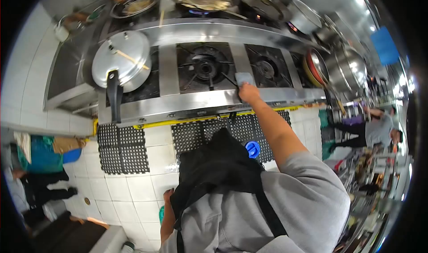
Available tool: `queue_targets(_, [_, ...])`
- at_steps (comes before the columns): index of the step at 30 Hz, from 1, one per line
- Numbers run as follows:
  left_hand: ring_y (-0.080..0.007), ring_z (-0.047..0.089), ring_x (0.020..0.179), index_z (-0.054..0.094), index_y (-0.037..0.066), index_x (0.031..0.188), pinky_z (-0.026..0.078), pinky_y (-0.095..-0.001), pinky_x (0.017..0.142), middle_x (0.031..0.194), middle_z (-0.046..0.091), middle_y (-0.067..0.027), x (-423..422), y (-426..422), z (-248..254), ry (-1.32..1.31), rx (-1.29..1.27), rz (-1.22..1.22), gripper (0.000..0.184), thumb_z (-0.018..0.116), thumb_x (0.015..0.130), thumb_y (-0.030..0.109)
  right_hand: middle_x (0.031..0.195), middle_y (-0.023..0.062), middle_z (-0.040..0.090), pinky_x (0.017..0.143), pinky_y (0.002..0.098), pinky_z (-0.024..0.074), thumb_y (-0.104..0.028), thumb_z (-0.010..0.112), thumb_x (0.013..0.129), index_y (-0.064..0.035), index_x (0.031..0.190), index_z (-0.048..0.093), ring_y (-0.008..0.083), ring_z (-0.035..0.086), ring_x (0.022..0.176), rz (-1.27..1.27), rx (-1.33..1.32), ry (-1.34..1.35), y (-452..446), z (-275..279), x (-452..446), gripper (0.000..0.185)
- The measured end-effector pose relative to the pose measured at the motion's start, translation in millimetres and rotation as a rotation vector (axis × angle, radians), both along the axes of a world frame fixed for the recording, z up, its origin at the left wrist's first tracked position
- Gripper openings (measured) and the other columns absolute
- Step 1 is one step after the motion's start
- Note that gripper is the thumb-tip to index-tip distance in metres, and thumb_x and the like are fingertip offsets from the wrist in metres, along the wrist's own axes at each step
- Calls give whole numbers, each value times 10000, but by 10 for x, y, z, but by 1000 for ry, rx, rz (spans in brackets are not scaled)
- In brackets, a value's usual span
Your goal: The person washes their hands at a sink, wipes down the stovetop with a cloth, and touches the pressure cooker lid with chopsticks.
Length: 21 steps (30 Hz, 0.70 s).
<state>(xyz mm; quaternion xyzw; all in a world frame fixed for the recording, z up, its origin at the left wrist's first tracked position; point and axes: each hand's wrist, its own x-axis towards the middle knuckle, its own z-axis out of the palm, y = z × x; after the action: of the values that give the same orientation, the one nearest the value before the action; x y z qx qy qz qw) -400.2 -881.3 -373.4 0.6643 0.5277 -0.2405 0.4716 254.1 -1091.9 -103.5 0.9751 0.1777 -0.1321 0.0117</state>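
Lidded pot (133, 59) left of pad (244, 78); pans (267, 8) behind.

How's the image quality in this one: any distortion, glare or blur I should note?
Head view: strong wide-angle distortion bends the stove and tiled floor, with black corners; also head view: highlights streak its steel front ledge and bright spots dot the upper right; head view again: back-row cookware looks soft, and the grey pad at the right hand shows no clear texture.

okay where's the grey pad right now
In the head view, the grey pad is above and right of centre, in the right hand, over the steel strip between two burners.
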Motion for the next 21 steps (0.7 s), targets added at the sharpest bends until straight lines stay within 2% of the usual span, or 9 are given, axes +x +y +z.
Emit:
queue_targets(3, [-320,658,958,709,8,994,498,-412,846,959,699,-188,26,98,59,-66,147,-24,470,591,842,436,1244,247,565,914,462,484,-278,405,922,-17,1230,518,389,608,1052,-47,30,-42,3,-105,-100,420])
queue_targets(5, [-313,657,965,692,16,1023,511,-406,839,962,700,-182,30,200,44,10,50,63,453,592,850,422,1221,244,579,906,463,487,-261,410,913,-16,1216,521,388,613,1041,-39,62,-87,-28,-192,-166,405])
queue_targets(7, [-279,670,926,654,6,1070,524,-399,815,925,706,-155,78,243,-45,-274,510,-835,432,605,857,378,1199,242,592,898,465,490,-245,416,904,-14,1201,523,387,618,1029,-15,85,-126,-94,-208,-252,391])
queue_targets(8, [-229,684,843,619,-15,1090,545,-379,731,888,704,-132,247,211,107,-244,451,-730,425,615,864,345,1164,236,608,888,466,493,-234,429,890,-18,1176,530,386,622,1014,0,81,-106,-123,-111,-316,373])
queue_targets(9, [-207,674,735,624,-38,1073,549,-347,639,849,693,-126,317,240,415,-135,-65,61,398,622,866,302,1129,230,623,877,468,496,-224,443,875,-21,1151,537,385,627,998,21,80,-82,-130,-15,-393,355])
queue_targets(14, [-194,631,623,661,-37,956,511,-317,572,726,654,-110,765,22,864,-210,-6,129,334,646,865,283,1110,197,630,867,481,486,-283,587,802,-25,1080,562,380,622,997,124,150,-19,-217,276,-615,380])
queue_targets(17, [-236,670,718,670,-17,969,528,-327,672,805,689,-143,632,-89,303,-218,150,-31,341,644,868,308,1251,218,545,946,493,420,-344,622,811,-16,1186,526,398,536,1128,207,203,-99,-285,250,-580,507])
queue_targets(19, [-254,675,763,669,-13,993,528,-328,707,854,694,-159,702,-222,424,-224,156,-78,351,642,868,314,1387,247,401,1024,501,335,-410,634,818,-17,1337,430,414,414,1245,270,476,-374,-312,147,-520,683])
queue_targets(21, [-272,680,807,668,-8,1017,528,-328,742,903,699,-174,749,-304,664,-214,164,-144,362,639,869,320,1457,274,289,1072,488,292,-430,622,829,-6,1424,322,433,332,1309,319,474,-324,-311,37,-488,790])
